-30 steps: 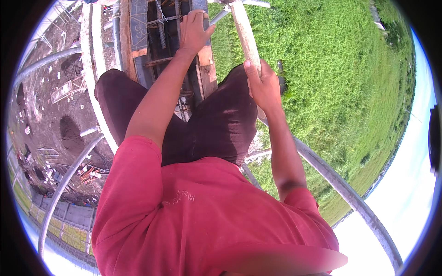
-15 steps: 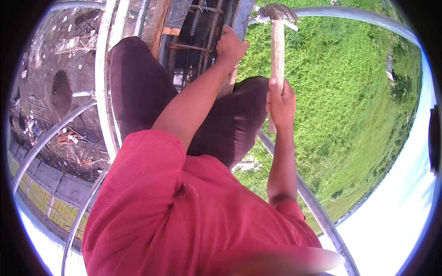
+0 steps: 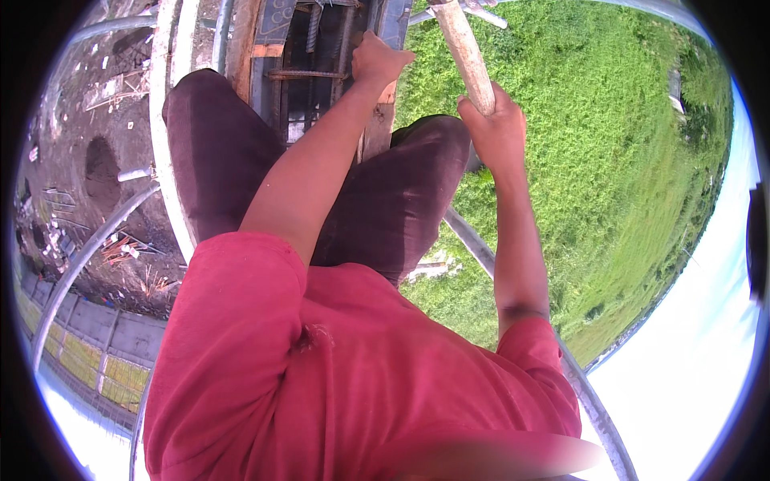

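Note:
My right hand (image 3: 496,128) is wrapped round the lower end of a claw hammer's wooden handle (image 3: 465,52). The hammer slants up and to the left, and most of its head is cut off by the top edge of the view. At the top centre, my left hand (image 3: 377,62) is closed against the inner side of the right formwork panel (image 3: 395,22). What its fingers hold, if anything, is hidden. Just left of that hand, rusty reinforcing bars (image 3: 309,74) stand inside the narrow form, crossed by ties.
My dark-trousered knees (image 3: 220,136) straddle the form. A pale scaffold pole (image 3: 163,120) runs down its left, and another pole (image 3: 473,240) slants below my right forearm. Far below lie littered bare ground (image 3: 96,232) on the left and green vegetation (image 3: 609,160) on the right.
The hammer has swung up and left, its head now mostly out of view, and my right hand grips nearer the handle's end. My left hand stays by the panel; the whole view has shifted slightly.

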Tool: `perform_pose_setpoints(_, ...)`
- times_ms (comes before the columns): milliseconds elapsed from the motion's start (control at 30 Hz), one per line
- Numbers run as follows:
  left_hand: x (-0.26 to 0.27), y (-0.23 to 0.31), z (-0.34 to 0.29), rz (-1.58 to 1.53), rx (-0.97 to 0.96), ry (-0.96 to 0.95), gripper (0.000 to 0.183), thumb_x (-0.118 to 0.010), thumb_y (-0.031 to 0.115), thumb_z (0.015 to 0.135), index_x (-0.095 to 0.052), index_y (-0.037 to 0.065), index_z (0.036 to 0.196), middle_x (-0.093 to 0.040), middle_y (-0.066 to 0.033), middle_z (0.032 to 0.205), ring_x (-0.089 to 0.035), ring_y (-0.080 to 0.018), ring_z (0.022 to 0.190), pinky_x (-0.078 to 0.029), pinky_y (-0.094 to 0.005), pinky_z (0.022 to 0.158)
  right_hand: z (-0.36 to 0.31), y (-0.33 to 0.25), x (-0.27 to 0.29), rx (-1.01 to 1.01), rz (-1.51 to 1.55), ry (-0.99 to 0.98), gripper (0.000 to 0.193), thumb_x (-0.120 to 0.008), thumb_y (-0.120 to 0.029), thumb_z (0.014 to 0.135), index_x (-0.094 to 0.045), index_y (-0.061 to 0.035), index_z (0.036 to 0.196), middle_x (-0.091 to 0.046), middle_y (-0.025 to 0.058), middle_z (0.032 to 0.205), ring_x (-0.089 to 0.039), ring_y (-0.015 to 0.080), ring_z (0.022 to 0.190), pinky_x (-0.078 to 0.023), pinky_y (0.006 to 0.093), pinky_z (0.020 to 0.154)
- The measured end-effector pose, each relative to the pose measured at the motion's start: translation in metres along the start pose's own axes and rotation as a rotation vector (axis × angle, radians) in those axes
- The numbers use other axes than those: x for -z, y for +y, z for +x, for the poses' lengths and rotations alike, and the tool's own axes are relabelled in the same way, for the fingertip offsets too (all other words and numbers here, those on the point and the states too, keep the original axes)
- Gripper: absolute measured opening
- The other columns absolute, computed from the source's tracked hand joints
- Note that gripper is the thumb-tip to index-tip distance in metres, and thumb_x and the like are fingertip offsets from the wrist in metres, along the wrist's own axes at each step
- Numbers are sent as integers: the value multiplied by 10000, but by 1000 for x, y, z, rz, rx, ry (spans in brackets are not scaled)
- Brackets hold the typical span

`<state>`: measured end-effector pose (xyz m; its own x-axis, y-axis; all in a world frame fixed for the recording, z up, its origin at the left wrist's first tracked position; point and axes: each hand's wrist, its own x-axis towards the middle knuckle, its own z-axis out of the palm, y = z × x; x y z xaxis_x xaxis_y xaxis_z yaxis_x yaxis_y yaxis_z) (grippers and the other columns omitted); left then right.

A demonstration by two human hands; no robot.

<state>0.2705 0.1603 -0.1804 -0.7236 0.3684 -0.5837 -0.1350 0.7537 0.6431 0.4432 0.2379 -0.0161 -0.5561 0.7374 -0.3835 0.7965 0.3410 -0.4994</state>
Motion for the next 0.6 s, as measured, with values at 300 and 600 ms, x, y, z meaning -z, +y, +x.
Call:
perform_pose_setpoints(300, 2, 8, 1, 38, -13, 28, 802, -891, 380, 682, -565, -33, 1289, -669, -260, 1272, -662, -396, 1183, -538, -474, 1007, 1, -23, 34, 14, 89, 85, 314, -725, -267, 848, -723, -49, 1075, -730, 158, 808, -713, 246, 702, -559, 387, 693)
perform_pose_setpoints(600, 2, 2, -3, 56, 1, -38, 761, -885, 372, 678, -588, -54, 1235, -682, -278, 1229, -669, -402, 1168, -540, -466, 998, 14, 3, 2, -40, -19, -28, 273, -709, -197, 856, -713, 19, 1023, -702, 123, 749, -664, 193, 650, -534, 341, 650)
